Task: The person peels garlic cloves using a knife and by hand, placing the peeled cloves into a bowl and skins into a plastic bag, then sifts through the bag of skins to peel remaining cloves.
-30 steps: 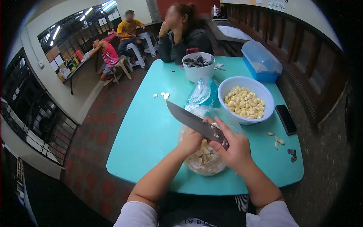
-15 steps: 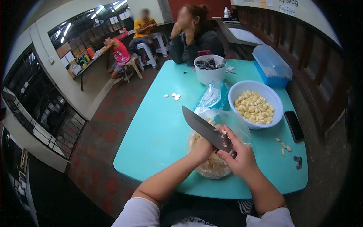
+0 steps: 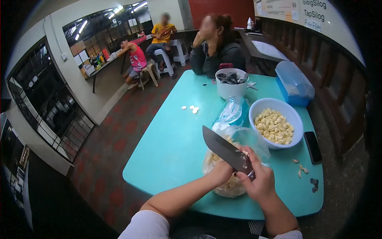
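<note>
A broad-bladed knife slants over the bag, its tip toward the upper left and small pale scraps stuck near its lower end. My right hand is closed around the handle end, thumb and fingers on either side. Against the blade's underside is my left hand; its fingers are hidden behind the metal, and whatever they hold does not show. Beneath both hands stands a clear plastic bag with pale garlic peelings in it. To the right, a light-blue bowl holds many peeled garlic cloves.
Loose cloves, dark coins and a phone lie on the turquoise table at right. Farther back are pale coins, a teal-and-white packet, a white tub and a blue box. A person sits opposite.
The camera view has shifted, so the table and its items appear lower and farther right. Both hands stay at the knife above the bag, with the right fingers slightly moved along the blade.
</note>
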The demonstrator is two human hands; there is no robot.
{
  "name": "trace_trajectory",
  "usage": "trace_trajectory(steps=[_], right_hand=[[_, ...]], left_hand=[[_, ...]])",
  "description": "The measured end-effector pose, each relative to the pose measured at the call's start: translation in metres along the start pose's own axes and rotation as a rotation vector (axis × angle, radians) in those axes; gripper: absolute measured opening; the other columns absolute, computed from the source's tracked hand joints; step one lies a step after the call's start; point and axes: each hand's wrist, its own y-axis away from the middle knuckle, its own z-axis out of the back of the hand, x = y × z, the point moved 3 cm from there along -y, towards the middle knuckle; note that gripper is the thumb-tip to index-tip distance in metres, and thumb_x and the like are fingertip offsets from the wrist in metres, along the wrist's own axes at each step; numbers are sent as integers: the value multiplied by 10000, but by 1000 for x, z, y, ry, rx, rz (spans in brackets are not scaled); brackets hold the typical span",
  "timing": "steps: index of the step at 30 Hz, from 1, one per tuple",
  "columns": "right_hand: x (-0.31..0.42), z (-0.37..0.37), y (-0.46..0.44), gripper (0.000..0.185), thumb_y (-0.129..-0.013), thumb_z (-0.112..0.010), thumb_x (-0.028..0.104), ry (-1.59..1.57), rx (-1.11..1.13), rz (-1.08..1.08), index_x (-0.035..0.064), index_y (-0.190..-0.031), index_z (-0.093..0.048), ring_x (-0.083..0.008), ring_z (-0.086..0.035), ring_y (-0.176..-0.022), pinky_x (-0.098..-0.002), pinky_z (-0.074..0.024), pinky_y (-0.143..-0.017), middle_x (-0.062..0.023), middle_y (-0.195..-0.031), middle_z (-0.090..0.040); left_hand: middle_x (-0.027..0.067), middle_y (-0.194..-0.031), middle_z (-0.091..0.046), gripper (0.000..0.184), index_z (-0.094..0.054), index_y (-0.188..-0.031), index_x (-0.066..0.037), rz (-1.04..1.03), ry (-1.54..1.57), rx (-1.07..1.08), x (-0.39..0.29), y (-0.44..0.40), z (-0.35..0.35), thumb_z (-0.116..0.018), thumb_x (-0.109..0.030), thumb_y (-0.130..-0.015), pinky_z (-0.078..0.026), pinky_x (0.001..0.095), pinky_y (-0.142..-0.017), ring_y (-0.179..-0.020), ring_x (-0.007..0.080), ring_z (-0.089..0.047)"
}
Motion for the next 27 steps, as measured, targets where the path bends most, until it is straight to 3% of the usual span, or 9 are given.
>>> trace_trajectory(steps=[5,12,15,21,24,27], right_hand=[[-1,3,-1,677,-804,-671,210,-133,-4,-23,1,-1384,-391,-341,-678,-833,-368,-534,-715,-202,-1104,-642],[0,12,-6,645,-814,-662,177,-235,115,-67,-11,-1373,-402,-316,-680,-909,-332,-519,-785,-197,-1189,-615],[-10,8,-5,647,-818,-660,175,-323,98,1,-7,-1382,-399,-264,-683,-922,-315,-509,-802,-202,-1193,-612],[-12,19,-6,638,-821,-676,183,-509,216,-136,-6,-1376,-425,-98,-597,-866,-250,-478,-788,-123,-1047,-659],[-15,18,-5,607,-837,-668,196,-420,208,-147,-8,-1364,-444,-87,-564,-803,-232,-470,-748,-88,-982,-655],[-21,14,-2,578,-869,-633,193,-636,214,-222,2,-1377,-435,-69,-522,-651,-218,-436,-598,-48,-851,-631]], left_hand=[[1,-929,-553,276,-474,-1206,-89,191,224,1,-12,9,-5,-419,-230,-975,-398,219,-604,-743,77,-507],[-13,-900,-522,189,-488,-1140,-77,37,214,69,-26,7,-3,-430,-116,-964,-378,212,-590,-712,61,-467],[-15,-882,-506,175,-493,-1122,-65,19,160,113,-34,7,0,-432,-97,-962,-384,219,-596,-710,60,-456],[-7,-864,-500,161,-519,-1084,-40,101,142,132,-28,6,2,-424,-79,-960,-393,229,-602,-708,64,-446],[-11,-824,-496,159,-532,-1066,-37,73,29,106,-35,4,1,-417,-93,-970,-392,232,-598,-703,65,-446],[-26,-754,-466,161,-533,-1022,-41,69,17,164,-38,4,1,-418,-150,-992,-376,229,-570,-662,62,-429]])
